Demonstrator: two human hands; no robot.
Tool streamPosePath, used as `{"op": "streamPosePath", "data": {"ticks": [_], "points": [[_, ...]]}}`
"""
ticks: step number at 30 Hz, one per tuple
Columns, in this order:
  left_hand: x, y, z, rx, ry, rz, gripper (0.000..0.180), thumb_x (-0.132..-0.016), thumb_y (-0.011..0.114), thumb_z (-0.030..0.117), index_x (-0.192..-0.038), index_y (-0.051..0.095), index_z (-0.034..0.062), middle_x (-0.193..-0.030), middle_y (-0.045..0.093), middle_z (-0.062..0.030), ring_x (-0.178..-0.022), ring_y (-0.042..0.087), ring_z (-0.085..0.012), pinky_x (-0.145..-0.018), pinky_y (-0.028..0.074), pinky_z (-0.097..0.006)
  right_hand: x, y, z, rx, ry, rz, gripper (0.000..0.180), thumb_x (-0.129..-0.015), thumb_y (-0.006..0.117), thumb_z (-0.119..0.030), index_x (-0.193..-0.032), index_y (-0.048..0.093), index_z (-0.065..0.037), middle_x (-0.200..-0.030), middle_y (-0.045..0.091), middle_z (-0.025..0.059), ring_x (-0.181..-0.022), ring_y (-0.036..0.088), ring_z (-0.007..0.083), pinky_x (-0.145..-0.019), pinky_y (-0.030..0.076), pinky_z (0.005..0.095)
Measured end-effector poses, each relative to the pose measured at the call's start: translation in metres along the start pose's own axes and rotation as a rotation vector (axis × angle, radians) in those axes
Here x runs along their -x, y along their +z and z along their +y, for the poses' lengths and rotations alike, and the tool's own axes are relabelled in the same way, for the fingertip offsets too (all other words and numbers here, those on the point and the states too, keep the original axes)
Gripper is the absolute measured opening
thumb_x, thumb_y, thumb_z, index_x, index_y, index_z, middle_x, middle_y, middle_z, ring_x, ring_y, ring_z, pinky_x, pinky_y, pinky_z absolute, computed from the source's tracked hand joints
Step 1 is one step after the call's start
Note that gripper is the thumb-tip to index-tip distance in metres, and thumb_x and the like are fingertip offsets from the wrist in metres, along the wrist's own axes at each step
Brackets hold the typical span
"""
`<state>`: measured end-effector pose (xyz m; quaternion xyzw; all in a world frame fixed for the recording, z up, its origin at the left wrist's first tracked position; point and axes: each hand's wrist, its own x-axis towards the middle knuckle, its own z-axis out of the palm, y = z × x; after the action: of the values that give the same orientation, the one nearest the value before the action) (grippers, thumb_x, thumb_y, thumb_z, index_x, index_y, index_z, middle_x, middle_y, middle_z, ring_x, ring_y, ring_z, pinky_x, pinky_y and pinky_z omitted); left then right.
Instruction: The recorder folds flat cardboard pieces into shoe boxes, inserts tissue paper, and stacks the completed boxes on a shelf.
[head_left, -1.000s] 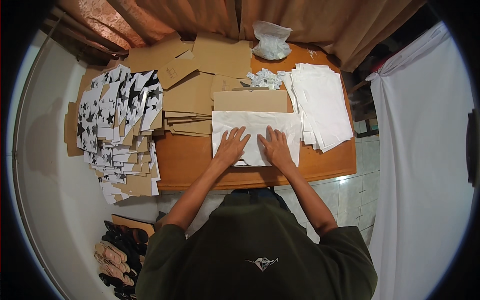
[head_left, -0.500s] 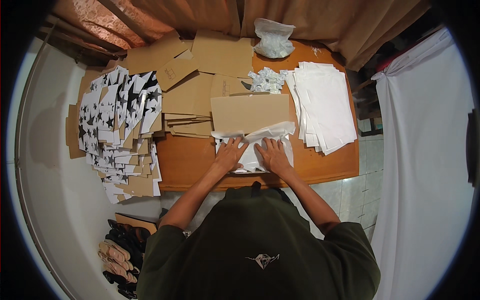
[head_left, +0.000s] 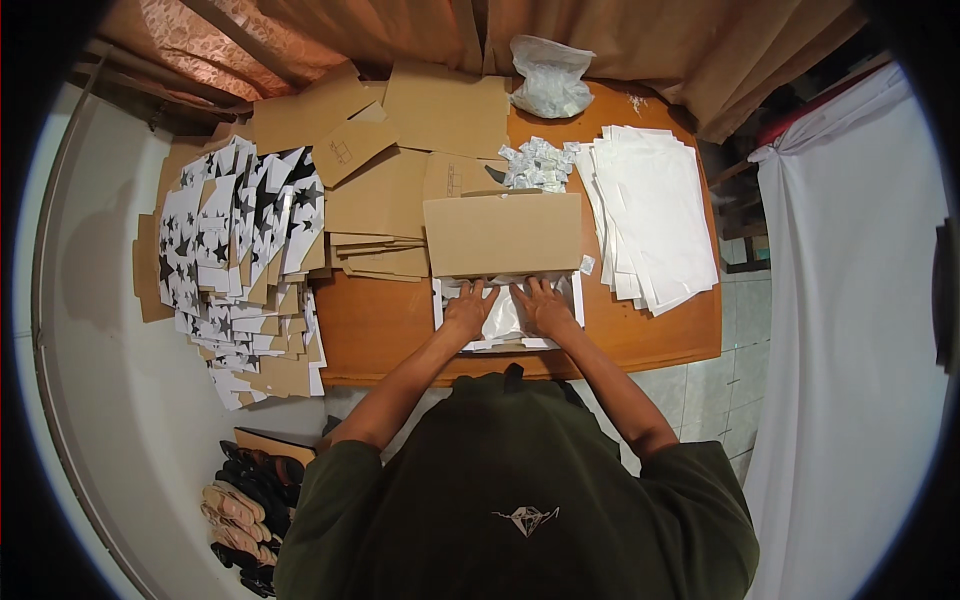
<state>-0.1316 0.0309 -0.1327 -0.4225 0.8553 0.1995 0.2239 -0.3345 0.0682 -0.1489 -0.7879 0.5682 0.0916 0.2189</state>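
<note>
In front of me at the table's near edge stands a cardboard box point(head_left: 503, 235) with a white inside, its brown lid raised on the far side. White paper point(head_left: 503, 318) lines the box. Both my hands reach into it and press on the paper. My left hand point(head_left: 467, 308) lies toward the left side with its fingers stretched out. Toward the right side rests my right hand point(head_left: 545, 306), fingers spread and pointing away from me. What lies under the paper is hidden.
White paper sheets point(head_left: 655, 215) are stacked on the right. Behind the box lie a heap of small packets point(head_left: 541, 163) and a clear plastic bag point(head_left: 552, 80). Flat brown cardboard point(head_left: 375, 195) and star-printed cardboard pieces point(head_left: 215, 235) cover the left. Shoes point(head_left: 245, 515) are at lower left.
The paper that stuck up over the box's rim is now pushed down inside. My hands have sunk slightly into the box. A small packet now shows beside the box's right side.
</note>
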Motion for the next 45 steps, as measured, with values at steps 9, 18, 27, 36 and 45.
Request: {"op": "streamPosePath", "data": {"ticks": [9,18,27,36,45], "points": [[-0.003,0.016,0.001,-0.080,-0.024,0.006,0.093,-0.080,0.073,-0.001,-0.160,0.032,0.0204,-0.150,0.039,-0.0217,-0.133,0.050,-0.0413,-0.080,0.064,-0.043,0.006,-0.006,0.005,0.135,-0.061,0.030,0.077,-0.091,0.060,-0.004,-0.161,0.035,-0.024,-0.147,0.043,0.0211,-0.127,0.052,0.0414,-0.099,0.054,0.0489],[-0.007,0.020,-0.006,-0.023,0.013,-0.006,0.098,-0.081,0.071,-0.005,-0.163,0.027,0.0260,-0.157,0.032,-0.0212,-0.142,0.041,-0.0456,-0.091,0.062,-0.045,0.001,0.012,0.005,0.093,0.052,-0.089,0.082,-0.093,0.057,-0.004,-0.165,0.023,-0.023,-0.162,0.028,0.0247,-0.131,0.050,0.0459,-0.096,0.058,0.0476],[-0.013,0.027,-0.013,-0.073,0.072,-0.008,0.101,-0.081,0.070,-0.006,-0.164,0.023,0.0281,-0.161,0.028,-0.0211,-0.145,0.035,-0.0476,-0.093,0.061,-0.050,0.009,0.007,0.003,0.167,0.066,-0.004,0.076,-0.093,0.056,-0.006,-0.162,0.031,-0.024,-0.156,0.034,0.0227,-0.134,0.045,0.0506,-0.099,0.055,0.0508],[-0.015,0.035,-0.016,-0.078,0.085,0.044,0.104,-0.080,0.073,-0.003,-0.164,0.022,0.0322,-0.161,0.028,-0.0187,-0.142,0.037,-0.0465,-0.092,0.060,-0.055,0.003,0.026,0.003,0.218,0.065,-0.046,0.077,-0.094,0.054,-0.016,-0.164,0.024,-0.014,-0.152,0.037,0.0331,-0.131,0.046,0.0575,-0.101,0.052,0.0513],[-0.006,0.023,-0.021,-0.086,0.007,0.030,0.104,-0.082,0.075,0.000,-0.163,0.021,0.0368,-0.161,0.029,-0.0146,-0.143,0.036,-0.0412,-0.092,0.058,-0.060,-0.011,0.021,-0.001,0.257,0.030,0.065,0.069,-0.095,0.059,-0.015,-0.160,0.035,-0.021,-0.148,0.039,0.0206,-0.124,0.048,0.0473,-0.093,0.059,0.0400]]}}
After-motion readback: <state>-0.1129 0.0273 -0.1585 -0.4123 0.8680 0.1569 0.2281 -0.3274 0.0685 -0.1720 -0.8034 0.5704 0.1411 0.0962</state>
